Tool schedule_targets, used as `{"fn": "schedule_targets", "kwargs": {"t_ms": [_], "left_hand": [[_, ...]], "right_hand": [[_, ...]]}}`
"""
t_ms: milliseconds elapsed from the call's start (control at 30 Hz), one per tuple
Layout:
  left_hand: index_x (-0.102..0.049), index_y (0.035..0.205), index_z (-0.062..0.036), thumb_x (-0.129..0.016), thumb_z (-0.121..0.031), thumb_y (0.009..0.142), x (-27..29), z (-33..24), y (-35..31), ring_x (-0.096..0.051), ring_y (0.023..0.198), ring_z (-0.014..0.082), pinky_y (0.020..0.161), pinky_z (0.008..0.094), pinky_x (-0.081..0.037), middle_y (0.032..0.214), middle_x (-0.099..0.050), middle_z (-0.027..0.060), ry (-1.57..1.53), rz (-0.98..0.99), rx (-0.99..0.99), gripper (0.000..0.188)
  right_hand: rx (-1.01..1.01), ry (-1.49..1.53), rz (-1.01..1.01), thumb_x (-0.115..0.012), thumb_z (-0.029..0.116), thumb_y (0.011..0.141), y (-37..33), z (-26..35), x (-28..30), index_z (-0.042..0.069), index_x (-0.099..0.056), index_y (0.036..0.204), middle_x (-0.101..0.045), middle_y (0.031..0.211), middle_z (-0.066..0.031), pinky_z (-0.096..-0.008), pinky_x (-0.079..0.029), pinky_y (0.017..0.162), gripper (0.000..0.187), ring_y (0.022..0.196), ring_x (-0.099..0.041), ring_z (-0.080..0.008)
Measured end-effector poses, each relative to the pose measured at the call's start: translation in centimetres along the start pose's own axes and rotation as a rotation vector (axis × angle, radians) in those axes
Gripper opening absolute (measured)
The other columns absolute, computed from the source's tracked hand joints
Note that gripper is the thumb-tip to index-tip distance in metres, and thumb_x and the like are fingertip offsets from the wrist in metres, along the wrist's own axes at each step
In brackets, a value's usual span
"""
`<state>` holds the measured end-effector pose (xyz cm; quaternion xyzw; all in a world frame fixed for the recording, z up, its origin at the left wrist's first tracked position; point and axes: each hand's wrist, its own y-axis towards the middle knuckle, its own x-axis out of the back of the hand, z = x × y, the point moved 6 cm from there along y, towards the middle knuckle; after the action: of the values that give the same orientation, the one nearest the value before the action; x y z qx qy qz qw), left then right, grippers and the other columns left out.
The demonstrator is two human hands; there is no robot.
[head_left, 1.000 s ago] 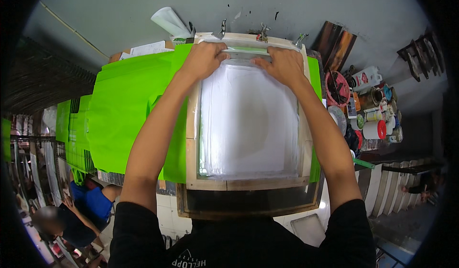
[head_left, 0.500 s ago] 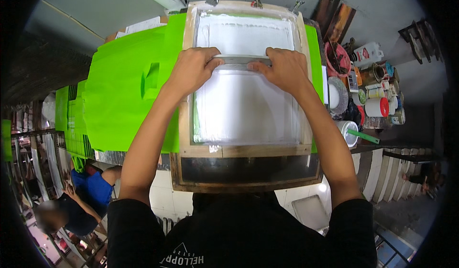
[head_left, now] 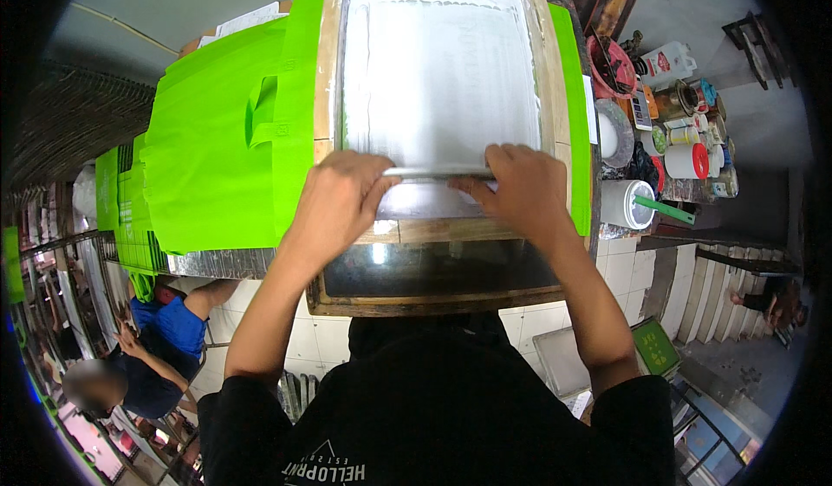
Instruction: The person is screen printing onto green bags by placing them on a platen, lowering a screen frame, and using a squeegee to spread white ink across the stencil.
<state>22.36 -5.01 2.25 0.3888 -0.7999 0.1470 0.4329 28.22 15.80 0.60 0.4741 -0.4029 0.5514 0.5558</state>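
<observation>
Both my hands grip a squeegee (head_left: 425,173) laid across the near end of a wooden-framed printing screen (head_left: 407,229). My left hand (head_left: 344,193) closes round its left end, thumb on the near side. Round the right end, my right hand (head_left: 526,182) is closed in the same way. White ink (head_left: 438,78) coats the mesh beyond the squeegee, with a thicker line along the far edge. Bright green fabric shows under the screen on both sides; what lies directly beneath the mesh is hidden.
Green fabric bags (head_left: 212,139) lie stacked at the left. On the right stand a white tub (head_left: 626,204) with a green-handled tool, a pink basket (head_left: 612,65) and several jars. A dark framed panel (head_left: 433,269) juts out in front of me. A seated person (head_left: 143,347) is at lower left.
My hands have pulled the squeegee toward me, from the upper part of the mesh to its near end. White ink now covers the mesh behind it. The view has shifted slightly.
</observation>
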Motion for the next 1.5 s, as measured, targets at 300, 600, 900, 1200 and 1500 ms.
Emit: {"fn": "schedule_targets", "kwargs": {"t_ms": [300,600,900,1200,1500], "left_hand": [[-0.065,0.122,0.0012,-0.080,-0.016,0.081,-0.6,-0.8,-4.9,-0.061,0.118,0.0362,0.103,0.0448,-0.046,0.124,-0.066,0.0199,-0.005,-0.067,-0.069,0.047],[-0.026,0.158,-0.0044,-0.093,-0.042,0.066,-3.1,4.2,-10.2,-0.027,0.151,0.0433,0.121,0.0646,-0.008,0.163,-0.030,0.0240,0.194,-0.397,-0.032,0.119],[-0.013,0.161,-0.0026,-0.089,-0.049,0.072,9.5,-2.7,-5.8,-0.028,0.151,0.0401,0.123,0.0528,-0.016,0.163,-0.027,0.0270,-0.131,-0.909,-0.184,0.125],[-0.041,0.146,0.0123,-0.075,-0.046,0.089,7.4,10.7,-4.3,-0.049,0.138,0.0426,0.114,0.0433,-0.037,0.144,-0.051,0.0345,-0.144,-0.451,0.853,0.089],[-0.067,0.112,0.0084,-0.076,-0.022,0.091,1.2,20.4,-4.4,-0.068,0.085,0.0202,0.082,0.0314,-0.054,0.103,-0.073,0.0135,-0.824,-0.289,0.789,0.038]], "right_hand": [[0.047,-0.068,-0.064,-0.076,0.034,0.079,-4.7,2.0,-0.2,0.007,-0.064,0.088,-0.065,0.085,-0.0084,-0.0408,-0.052,0.070,0.031,0.083,-0.066,-0.0270],[0.141,0.068,-0.221,-0.077,0.023,0.074,-6.1,1.6,0.3,0.010,-0.067,0.096,-0.070,0.099,-0.0061,-0.0407,-0.054,0.078,0.028,0.092,-0.068,-0.0261],[0.321,-0.118,-0.816,-0.076,0.021,0.069,-1.9,3.2,17.4,0.012,-0.070,0.091,-0.070,0.093,-0.0042,-0.0411,-0.050,0.073,0.024,0.084,-0.067,-0.0247],[-0.191,0.070,-0.478,-0.070,0.043,0.093,10.0,2.7,29.3,0.013,-0.080,0.105,-0.074,0.074,-0.0079,-0.0367,-0.052,0.062,0.033,0.061,-0.064,-0.0230],[0.031,0.038,-0.679,-0.074,0.038,0.088,15.2,1.5,34.6,0.002,-0.078,0.099,-0.073,0.076,-0.0146,-0.0384,-0.053,0.070,0.038,0.069,-0.068,-0.0235]]}}
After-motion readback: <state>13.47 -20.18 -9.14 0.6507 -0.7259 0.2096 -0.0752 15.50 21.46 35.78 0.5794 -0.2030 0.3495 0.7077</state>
